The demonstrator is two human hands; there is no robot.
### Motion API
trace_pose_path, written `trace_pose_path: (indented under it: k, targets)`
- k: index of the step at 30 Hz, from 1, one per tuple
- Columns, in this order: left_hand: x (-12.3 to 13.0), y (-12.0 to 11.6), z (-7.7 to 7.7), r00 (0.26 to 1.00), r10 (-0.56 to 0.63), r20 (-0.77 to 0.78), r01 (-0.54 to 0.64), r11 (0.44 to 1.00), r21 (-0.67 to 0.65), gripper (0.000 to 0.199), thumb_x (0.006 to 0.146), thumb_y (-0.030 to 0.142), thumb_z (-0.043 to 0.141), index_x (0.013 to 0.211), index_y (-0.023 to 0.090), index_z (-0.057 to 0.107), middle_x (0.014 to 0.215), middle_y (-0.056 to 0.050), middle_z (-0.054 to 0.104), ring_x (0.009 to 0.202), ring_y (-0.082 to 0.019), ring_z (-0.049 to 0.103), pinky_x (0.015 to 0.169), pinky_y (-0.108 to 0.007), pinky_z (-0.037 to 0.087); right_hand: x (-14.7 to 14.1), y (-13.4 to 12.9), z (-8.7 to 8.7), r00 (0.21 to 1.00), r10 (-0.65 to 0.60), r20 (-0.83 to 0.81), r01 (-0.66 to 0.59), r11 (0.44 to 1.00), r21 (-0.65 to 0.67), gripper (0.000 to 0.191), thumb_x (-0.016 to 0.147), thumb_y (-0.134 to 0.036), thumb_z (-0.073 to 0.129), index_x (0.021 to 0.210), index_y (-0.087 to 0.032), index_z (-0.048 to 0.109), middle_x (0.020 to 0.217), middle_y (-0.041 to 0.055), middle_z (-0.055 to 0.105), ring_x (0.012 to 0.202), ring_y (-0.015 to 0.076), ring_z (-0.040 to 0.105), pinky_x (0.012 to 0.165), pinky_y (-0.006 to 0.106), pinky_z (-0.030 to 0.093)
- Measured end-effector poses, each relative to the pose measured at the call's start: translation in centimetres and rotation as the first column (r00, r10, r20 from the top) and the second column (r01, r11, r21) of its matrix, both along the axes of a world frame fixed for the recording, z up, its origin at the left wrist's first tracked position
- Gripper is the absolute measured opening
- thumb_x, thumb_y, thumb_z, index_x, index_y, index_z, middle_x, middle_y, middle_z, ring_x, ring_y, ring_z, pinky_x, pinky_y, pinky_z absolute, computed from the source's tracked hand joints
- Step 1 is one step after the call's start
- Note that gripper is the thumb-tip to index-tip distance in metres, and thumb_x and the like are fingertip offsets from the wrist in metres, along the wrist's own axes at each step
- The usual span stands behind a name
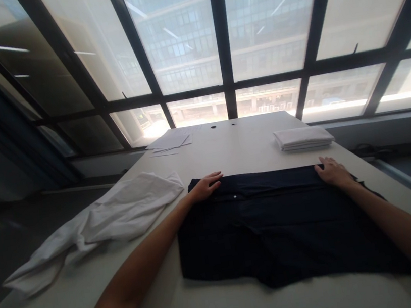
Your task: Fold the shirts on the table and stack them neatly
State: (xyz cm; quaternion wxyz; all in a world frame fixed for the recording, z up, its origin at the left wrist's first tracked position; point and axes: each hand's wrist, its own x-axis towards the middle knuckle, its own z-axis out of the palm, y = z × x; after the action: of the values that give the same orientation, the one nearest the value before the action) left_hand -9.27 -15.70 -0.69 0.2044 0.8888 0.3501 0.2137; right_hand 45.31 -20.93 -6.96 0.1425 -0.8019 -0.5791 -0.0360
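Observation:
A dark navy garment (277,225) lies spread on the white table (228,156) in front of me, its straight band-like edge on the far side. Near that edge shows one small white button (235,196). My left hand (204,188) rests on the garment's far left corner, open, fingers stretched to the right. On the far right part of the same edge lies my right hand (333,171), also open, fingers pointing away from me. Whether the garment is a pair of shorts or something else I cannot tell.
A crumpled white cloth garment (114,212) lies on the left, partly over the table's left side. White folded cloths (304,138) are stacked at the far right. Paper sheets (169,142) lie at the far left, with large windows (177,35) behind.

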Motion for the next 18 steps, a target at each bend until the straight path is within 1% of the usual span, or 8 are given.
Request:
trace_pose_path:
  k: [3, 6, 8, 9, 11, 14, 16, 18]
  targets:
    - [-0.7, -2.5, 2.2, 0.986, -0.167, 0.032, 0.168, 0.985, -0.042, 0.052, 0.1, 0.048, 0.049, 0.145, 0.024, 0.054, 0.159, -0.007, 0.041, 0.149, -0.026, 0.034, 0.123, -0.047, 0.025, 0.2, -0.1, 0.1, 0.998, 0.064, 0.009, -0.065, 0.993, 0.102, 0.064, 0.096, -0.04, 0.035, 0.146, -0.003, 0.048, 0.15, 0.0242, 0.048, 0.143, 0.0349, 0.039, 0.115, 0.052, 0.035]
    - [-1.2, -6.7, 4.2, 0.949, -0.312, -0.039, 0.309, 0.948, -0.072, 0.049, 0.101, 0.041, 0.052, 0.149, 0.03, 0.049, 0.159, -0.005, 0.04, 0.15, -0.026, 0.031, 0.124, -0.05, 0.022, 0.1, -1.0, 0.7, 0.987, 0.149, 0.056, -0.158, 0.963, 0.22, 0.057, 0.095, -0.036, 0.038, 0.141, -0.007, 0.055, 0.147, 0.0215, 0.053, 0.143, 0.0345, 0.04, 0.116, 0.054, 0.033]
    - [-1.6, -9.9, 4.9, 0.919, -0.38, -0.108, 0.372, 0.924, -0.09, 0.052, 0.1, 0.039, 0.055, 0.151, 0.035, 0.044, 0.16, -0.003, 0.039, 0.151, -0.028, 0.028, 0.125, -0.053, 0.018, -0.2, -2.4, 1.4, 0.972, 0.218, 0.087, -0.234, 0.932, 0.276, 0.054, 0.095, -0.037, 0.04, 0.139, -0.011, 0.058, 0.148, 0.0188, 0.053, 0.145, 0.0356, 0.037, 0.117, 0.059, 0.031]
    - [-1.8, -11.4, 5.0, 0.906, -0.399, -0.142, 0.386, 0.916, -0.109, 0.056, 0.1, 0.039, 0.056, 0.153, 0.037, 0.04, 0.16, -0.002, 0.038, 0.151, -0.028, 0.027, 0.125, -0.054, 0.017, -0.4, -3.3, 1.8, 0.959, 0.269, 0.092, -0.284, 0.915, 0.287, 0.053, 0.095, -0.038, 0.041, 0.138, -0.013, 0.059, 0.149, 0.0173, 0.051, 0.146, 0.0355, 0.036, 0.117, 0.06, 0.03]
    - [-2.3, -14.1, 4.8, 0.886, -0.419, -0.2, 0.394, 0.906, -0.154, 0.063, 0.098, 0.042, 0.059, 0.156, 0.038, 0.034, 0.162, -0.002, 0.036, 0.152, -0.029, 0.024, 0.125, -0.055, 0.015, -0.8, -5.5, 2.7, 0.909, 0.409, 0.077, -0.414, 0.87, 0.268, 0.052, 0.096, -0.04, 0.043, 0.139, -0.017, 0.059, 0.153, 0.0138, 0.049, 0.147, 0.0336, 0.035, 0.118, 0.058, 0.031]
    - [-3.2, -16.7, 3.9, 0.872, -0.427, -0.24, 0.392, 0.902, -0.183, 0.074, 0.093, 0.049, 0.065, 0.157, 0.038, 0.03, 0.162, -0.003, 0.033, 0.152, -0.031, 0.021, 0.125, -0.056, 0.013, -1.0, -9.7, 4.0, 0.797, 0.603, 0.032, -0.598, 0.781, 0.177, 0.048, 0.096, -0.043, 0.048, 0.139, -0.026, 0.06, 0.156, 0.0071, 0.044, 0.148, 0.032, 0.033, 0.12, 0.057, 0.029]
    - [-3.8, -17.8, 3.4, 0.867, -0.43, -0.251, 0.394, 0.901, -0.182, 0.08, 0.089, 0.053, 0.068, 0.158, 0.037, 0.029, 0.163, -0.004, 0.032, 0.152, -0.033, 0.021, 0.125, -0.057, 0.011, -1.1, -12.8, 4.6, 0.749, 0.663, 0.005, -0.659, 0.743, 0.117, 0.046, 0.095, -0.044, 0.052, 0.14, -0.032, 0.06, 0.159, 0.0021, 0.04, 0.149, 0.0324, 0.03, 0.12, 0.059, 0.027]
    - [-4.2, -18.4, 3.1, 0.867, -0.427, -0.258, 0.393, 0.903, -0.173, 0.085, 0.087, 0.055, 0.07, 0.158, 0.036, 0.028, 0.163, -0.005, 0.03, 0.152, -0.034, 0.021, 0.125, -0.057, 0.011, -1.1, -15.8, 4.9, 0.725, 0.688, -0.018, -0.685, 0.724, 0.076, 0.047, 0.095, -0.044, 0.055, 0.141, -0.038, 0.057, 0.161, -0.0011, 0.037, 0.149, 0.0331, 0.029, 0.119, 0.061, 0.028]
